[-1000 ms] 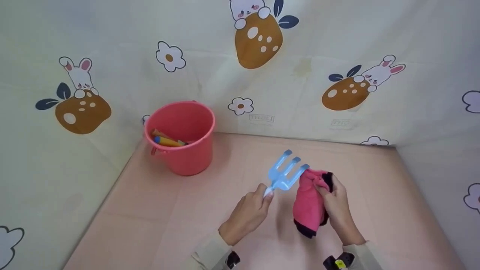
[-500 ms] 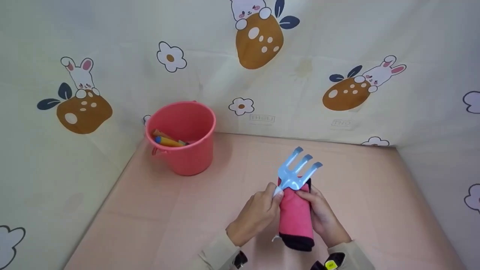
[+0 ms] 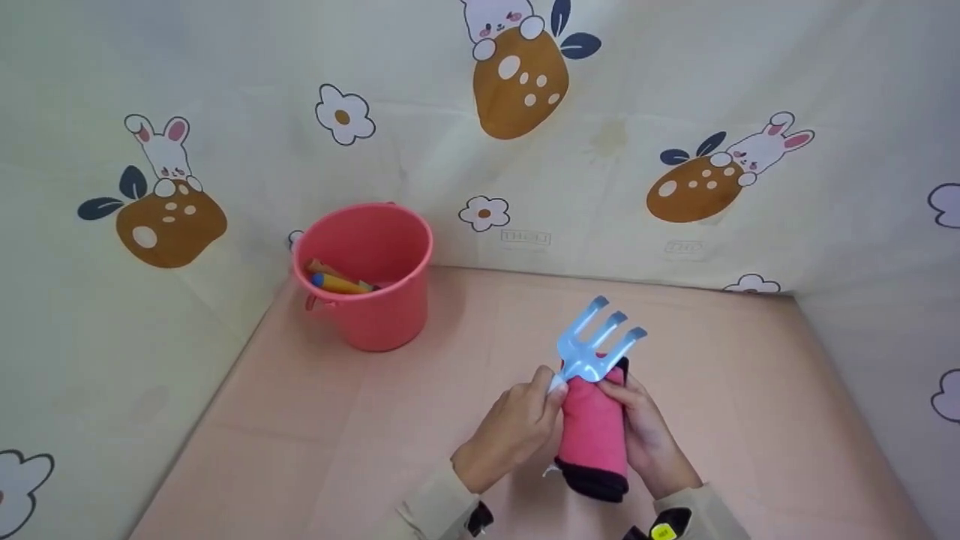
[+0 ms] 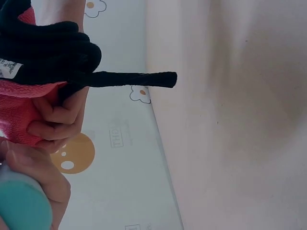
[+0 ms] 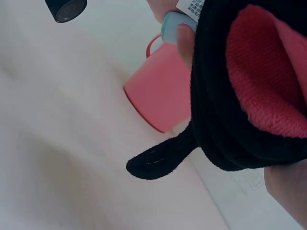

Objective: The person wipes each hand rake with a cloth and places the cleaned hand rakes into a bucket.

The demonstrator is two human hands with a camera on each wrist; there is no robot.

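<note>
My left hand (image 3: pixel 508 426) grips the white handle of a light blue three-tined garden hand fork (image 3: pixel 585 361). Its tines point up and away, over the top of a pink cloth (image 3: pixel 594 431) with black edging. The cloth is rolled or folded into an upright bundle, and my right hand (image 3: pixel 651 436) holds it from the right side, thumb on its front. In the left wrist view the fork's teal handle end (image 4: pixel 24 206) shows below the bundle. A black fabric tab (image 5: pixel 160 159) sticks out from the cloth's trim in the right wrist view, along with a white printed label (image 5: pixel 193 8).
A pink bucket (image 3: pixel 390 319) stands at the back left, with a yellow stick with a blue end (image 3: pixel 339 284) and other items inside. The light tabletop (image 3: pixel 300 435) is bordered by patterned cloth walls (image 3: pixel 585 187).
The pink cloth has moved left and come upright, close against the left hand. The garden fork has shifted right and now overlaps the cloth's top. Almost nothing moved in the last half second.
</note>
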